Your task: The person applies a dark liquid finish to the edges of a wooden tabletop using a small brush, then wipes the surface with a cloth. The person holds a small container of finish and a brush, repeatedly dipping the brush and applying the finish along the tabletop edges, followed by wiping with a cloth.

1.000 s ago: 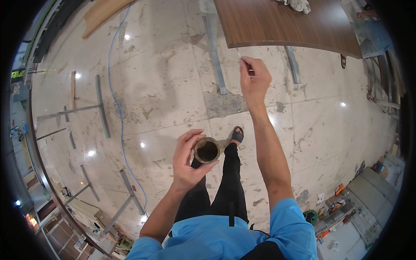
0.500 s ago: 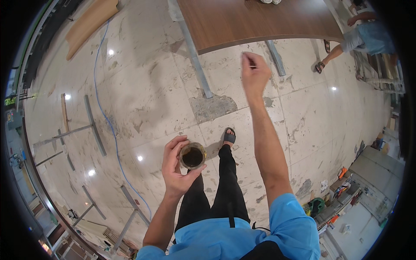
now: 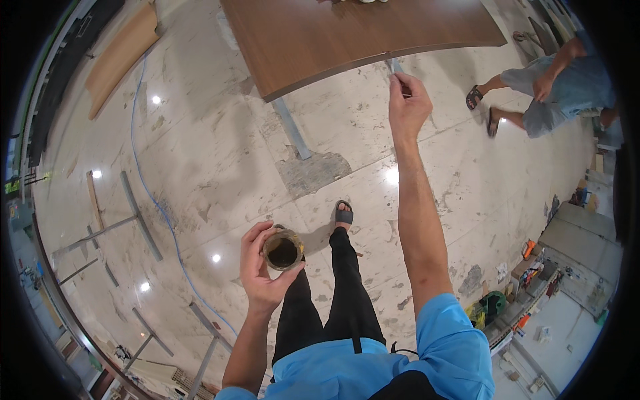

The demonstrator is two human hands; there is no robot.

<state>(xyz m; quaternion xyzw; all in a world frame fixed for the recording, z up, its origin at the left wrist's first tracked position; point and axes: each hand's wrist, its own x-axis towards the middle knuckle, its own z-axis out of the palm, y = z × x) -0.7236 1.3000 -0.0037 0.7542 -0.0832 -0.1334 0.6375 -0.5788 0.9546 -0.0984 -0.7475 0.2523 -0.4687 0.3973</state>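
The left hand [image 3: 262, 279] grips a round cup [image 3: 283, 251] of dark contents, in front of the black trousers [image 3: 299, 317]. The right hand [image 3: 410, 110] is closed in a pinch; whether anything's in it, I can't tell. It has shifted rightward along the edge of the brown tabletop [image 3: 360, 33]. Over to the right, a co-worker [image 3: 567, 87] has stepped further into view, 2 sandalled feet [image 3: 474, 98] showing.

Pale, stained floor [image 3: 493, 173] with bright reflections [image 3: 156, 100]

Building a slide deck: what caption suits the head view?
Left hand holding a container; right hand near a brown panel.
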